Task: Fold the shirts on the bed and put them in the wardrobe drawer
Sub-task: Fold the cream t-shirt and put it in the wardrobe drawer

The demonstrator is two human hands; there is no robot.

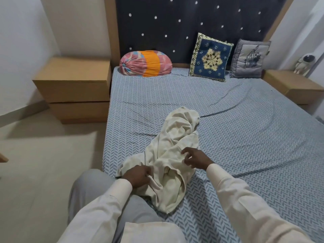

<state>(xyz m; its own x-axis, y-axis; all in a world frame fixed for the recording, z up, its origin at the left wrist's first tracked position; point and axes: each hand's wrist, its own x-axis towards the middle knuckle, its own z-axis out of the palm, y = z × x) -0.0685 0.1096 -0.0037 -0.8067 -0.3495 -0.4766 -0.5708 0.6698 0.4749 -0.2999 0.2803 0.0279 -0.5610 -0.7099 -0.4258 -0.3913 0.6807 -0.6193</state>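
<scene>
Against the dark studded headboard (175, 23) stood a striped bolster (145, 64), a blue embroidered cushion (210, 57) and a grey cushion (249, 58), with wooden bedside units (73, 79) on either side. Most of the bed (245, 137), covered in a blue herringbone sheet, lay bare.

One cream shirt (171, 148) lay crumpled near the bed's near left corner, twisted along its length, its lower end hanging toward the edge. The left hand (138, 176) was closed on a bunch of the cloth at the shirt's near left side. The right hand (194, 157) rested on the shirt's middle with its fingers curled, apparently pinching a seam or edge, though the grip itself was hard to make out.

By the look of things, the work was at an early stage for this garment: it had not been spread flat, and no fold showed. No other shirts appeared on the bed, folded or loose, so this could be the only one left, but that could not be confirmed. The wardrobe drawer was out of view; flattening, folding and carrying all remained.
</scene>
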